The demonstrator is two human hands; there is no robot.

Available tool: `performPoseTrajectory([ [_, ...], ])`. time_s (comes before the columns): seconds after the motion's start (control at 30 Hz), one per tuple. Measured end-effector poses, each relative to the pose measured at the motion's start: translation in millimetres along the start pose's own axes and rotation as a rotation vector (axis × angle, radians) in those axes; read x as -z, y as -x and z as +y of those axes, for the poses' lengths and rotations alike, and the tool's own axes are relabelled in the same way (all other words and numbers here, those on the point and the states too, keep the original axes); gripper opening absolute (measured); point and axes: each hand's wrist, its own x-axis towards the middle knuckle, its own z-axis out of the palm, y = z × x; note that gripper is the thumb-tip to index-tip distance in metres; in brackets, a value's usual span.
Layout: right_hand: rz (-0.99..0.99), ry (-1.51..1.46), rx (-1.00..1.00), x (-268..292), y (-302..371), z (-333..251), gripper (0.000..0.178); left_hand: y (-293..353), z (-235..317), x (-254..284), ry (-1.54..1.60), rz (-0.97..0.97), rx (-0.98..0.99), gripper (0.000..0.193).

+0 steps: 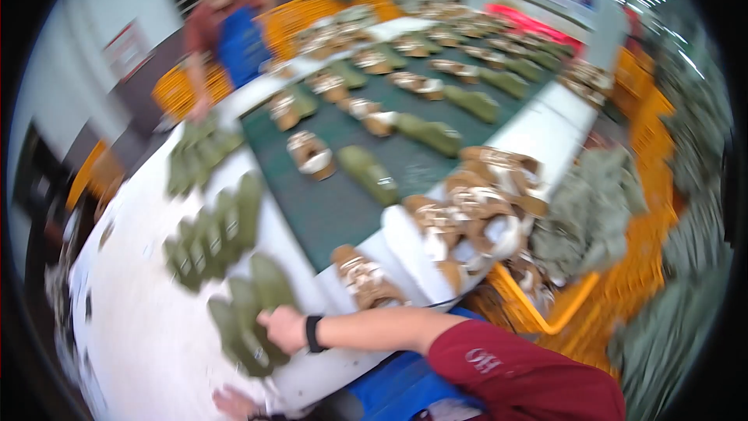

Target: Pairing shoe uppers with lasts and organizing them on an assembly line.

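Observation:
My right hand, with a black band at the wrist, reaches across the near end of the white table. Its fingers are curled at a small group of green foot-shaped pieces and seem to grip one green foot-shaped piece. Lower down, my left hand is spread low over the white tabletop and holds nothing; it is slightly blurred. Beyond my right hand lie more green foot-shaped pieces, side by side. A brown and white shoe rests just past my right forearm.
A dark green belt carries brown and white shoes and green pieces in rows. Shoes are piled on its near right edge. An orange crate stands at the right with grey-green cloth. Across the table, a person touches green pieces.

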Motion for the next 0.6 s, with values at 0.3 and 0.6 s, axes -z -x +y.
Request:
performPoseTrajectory([
  [0.3, -0.077, 0.066, -0.013, -3, -3, -5, 0.024, 9, 53, 67, -0.073, -0.207, 0.322, 0.047],
  [0.6, -0.106, 0.014, -0.157, 7, -7, 7, 0.020, 9, 60, 67, -0.036, -0.232, 0.310, 0.047],
])
